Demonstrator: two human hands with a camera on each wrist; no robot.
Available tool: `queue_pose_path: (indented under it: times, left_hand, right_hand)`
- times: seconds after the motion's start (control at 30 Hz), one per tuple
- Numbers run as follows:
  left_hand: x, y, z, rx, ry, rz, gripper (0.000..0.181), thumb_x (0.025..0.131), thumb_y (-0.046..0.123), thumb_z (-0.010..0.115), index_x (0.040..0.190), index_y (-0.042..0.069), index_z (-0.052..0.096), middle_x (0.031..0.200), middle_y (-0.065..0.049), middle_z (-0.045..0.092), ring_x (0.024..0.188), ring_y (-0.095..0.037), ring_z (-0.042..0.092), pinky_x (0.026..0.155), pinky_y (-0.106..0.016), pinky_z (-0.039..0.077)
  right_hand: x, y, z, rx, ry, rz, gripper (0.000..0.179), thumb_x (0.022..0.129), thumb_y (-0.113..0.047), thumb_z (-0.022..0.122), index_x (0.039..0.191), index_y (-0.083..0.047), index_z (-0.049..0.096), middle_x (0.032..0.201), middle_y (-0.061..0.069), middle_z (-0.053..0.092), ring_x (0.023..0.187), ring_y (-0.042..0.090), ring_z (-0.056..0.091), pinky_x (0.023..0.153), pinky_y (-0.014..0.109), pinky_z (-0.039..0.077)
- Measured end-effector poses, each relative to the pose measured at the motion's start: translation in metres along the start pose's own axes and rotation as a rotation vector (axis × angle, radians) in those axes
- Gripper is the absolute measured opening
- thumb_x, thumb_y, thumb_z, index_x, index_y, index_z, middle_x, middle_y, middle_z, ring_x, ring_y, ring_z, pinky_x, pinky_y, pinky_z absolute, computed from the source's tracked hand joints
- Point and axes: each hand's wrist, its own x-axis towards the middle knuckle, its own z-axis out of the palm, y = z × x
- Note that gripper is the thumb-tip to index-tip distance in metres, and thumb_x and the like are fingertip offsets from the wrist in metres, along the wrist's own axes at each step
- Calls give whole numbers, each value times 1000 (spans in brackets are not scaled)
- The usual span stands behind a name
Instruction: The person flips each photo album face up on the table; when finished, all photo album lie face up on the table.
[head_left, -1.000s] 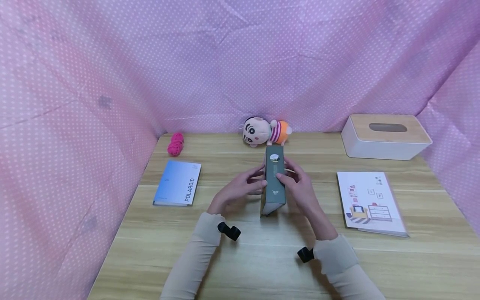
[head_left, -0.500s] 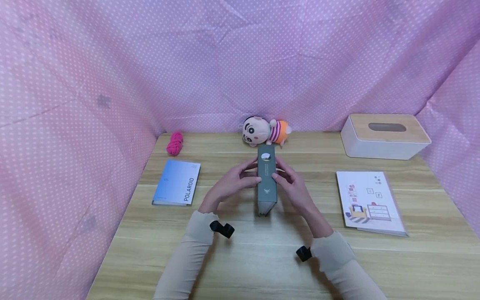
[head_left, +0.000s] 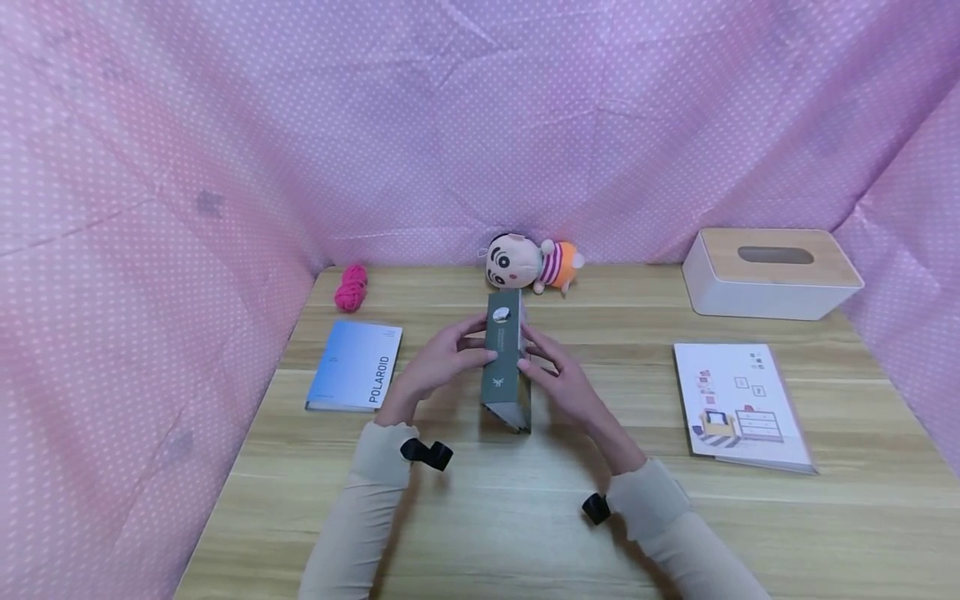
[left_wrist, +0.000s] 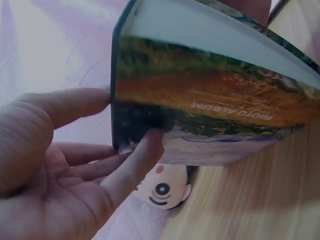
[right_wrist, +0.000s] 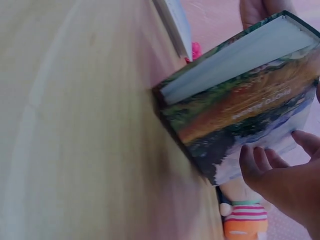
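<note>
A thick photo album [head_left: 502, 350] stands spine up at mid-table, its dark green spine leaning left. Painted landscape covers with the words PHOTO ALBUM show in both wrist views. On its left side my left hand [head_left: 431, 367] has its thumb at the spine edge; the fingers [left_wrist: 132, 167] lie extended against the cover. From the right, my right hand [head_left: 562, 387] touches the other cover with thumb and fingertips [right_wrist: 250, 155]. White page edges face me, and the lower cover edges meet the wood. A plush doll [head_left: 513, 261] lies just behind the album.
A blue POLAROID book [head_left: 352, 367] lies to the left, with a pink yarn skein [head_left: 351, 289] behind it. At right are a white illustrated book [head_left: 738, 408] and a tissue box [head_left: 772, 287] with a wooden lid. Pink dotted cloth [head_left: 480, 142] hangs behind the table.
The album's spine has swung left, from leaning slightly right through upright to leaning left, while its base has shifted only a little. Both hands have moved left with it.
</note>
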Motion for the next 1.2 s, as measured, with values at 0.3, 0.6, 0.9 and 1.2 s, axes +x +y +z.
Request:
queue_pose_path:
  times: [0.3, 0.6, 0.9, 1.2]
  left_hand:
    - [-7, -3, -9, 291, 117, -55, 84, 81, 44, 74, 150, 23, 31, 149, -8, 41, 132, -30, 45, 102, -48, 44]
    - [-13, -8, -23, 286, 107, -87, 81, 82, 43, 73, 150, 24, 33, 153, -8, 34, 136, -33, 39, 105, -51, 41]
    - [-14, -26, -33, 221, 84, -120, 75, 87, 32, 71, 150, 21, 31, 155, -6, 31, 134, -34, 42, 105, -49, 41]
    - [-16, -38, -37, 160, 43, -95, 70, 92, 19, 65, 151, 16, 28, 155, -9, 29, 135, -37, 39, 105, -48, 42]
  right_hand:
    - [2, 10, 11, -61, -101, 139, 74, 92, -34, 63, 153, -28, 21, 156, 14, 11, 142, 43, 21, 112, 55, 27]
    - [1, 14, 17, -244, -99, 183, 84, 84, -52, 66, 152, -29, 23, 157, 6, 14, 143, 36, 23, 114, 52, 27]
    - [2, 17, 21, -387, -105, 185, 86, 84, -52, 66, 153, -21, 24, 160, 12, 5, 146, 37, 10, 115, 57, 19]
    - [4, 21, 25, -411, -94, 189, 85, 85, -49, 67, 152, -19, 25, 160, 11, 5, 147, 36, 9, 116, 56, 17]
